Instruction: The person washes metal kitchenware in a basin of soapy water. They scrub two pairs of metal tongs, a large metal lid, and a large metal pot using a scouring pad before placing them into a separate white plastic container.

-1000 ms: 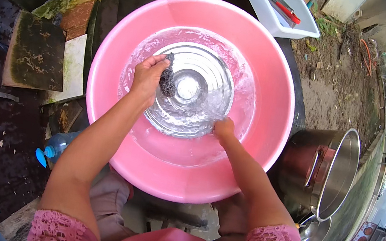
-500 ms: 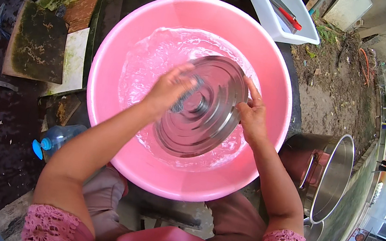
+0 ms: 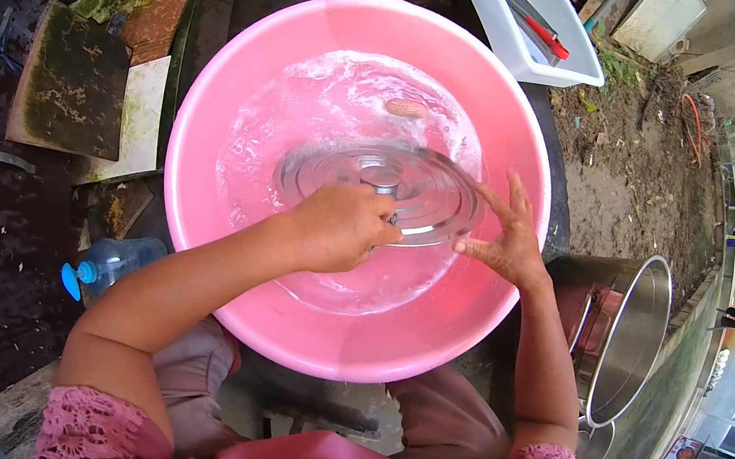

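A round steel pot lid (image 3: 324,170) with concentric rings and a central knob is tilted above the water in a large pink basin (image 3: 347,361). My right hand (image 3: 512,236) grips the lid's right rim, thumb on the near side and some fingers spread. Closed in a fist, my left hand (image 3: 343,231) is at the lid's near edge. Bits of a grey scouring pad (image 3: 373,249) show between its fingers; most of it is hidden. A tan, rough-looking oval piece (image 3: 406,109) lies in the churned water beyond the lid.
A white tub (image 3: 523,33) with red-handled tools stands at the far right. Right of the basin, a big steel pot (image 3: 634,339) lies tipped on its side. A clear blue-capped jug (image 3: 117,265) is at left, below mossy boards (image 3: 73,82).
The lid has tilted to a flatter-looking oval. My left hand has moved from the lid's face toward me and closed. My right hand has shifted slightly right, and the tan piece is now visible.
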Action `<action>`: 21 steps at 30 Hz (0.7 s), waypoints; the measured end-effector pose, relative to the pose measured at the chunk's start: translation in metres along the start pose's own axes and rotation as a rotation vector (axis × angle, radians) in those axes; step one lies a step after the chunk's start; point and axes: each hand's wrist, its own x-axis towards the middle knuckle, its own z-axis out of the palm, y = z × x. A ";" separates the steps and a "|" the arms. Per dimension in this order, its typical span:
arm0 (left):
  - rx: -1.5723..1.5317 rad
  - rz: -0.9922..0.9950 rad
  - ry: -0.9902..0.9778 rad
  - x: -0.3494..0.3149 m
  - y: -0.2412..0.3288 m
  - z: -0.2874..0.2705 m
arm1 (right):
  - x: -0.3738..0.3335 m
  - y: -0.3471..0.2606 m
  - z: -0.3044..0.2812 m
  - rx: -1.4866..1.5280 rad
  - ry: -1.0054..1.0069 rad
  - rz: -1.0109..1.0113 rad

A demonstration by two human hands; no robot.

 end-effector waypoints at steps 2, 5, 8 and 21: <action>0.067 0.040 -0.001 0.007 0.001 -0.009 | -0.001 -0.017 0.003 -0.128 0.104 -0.251; 0.084 0.081 0.051 0.027 0.006 -0.027 | -0.001 -0.020 0.041 0.285 0.076 -0.244; -0.050 -0.032 0.453 0.033 -0.003 -0.053 | 0.002 -0.032 0.033 0.475 0.096 -0.087; 0.069 0.036 0.878 0.100 0.000 0.000 | -0.022 -0.080 -0.023 0.926 0.114 0.211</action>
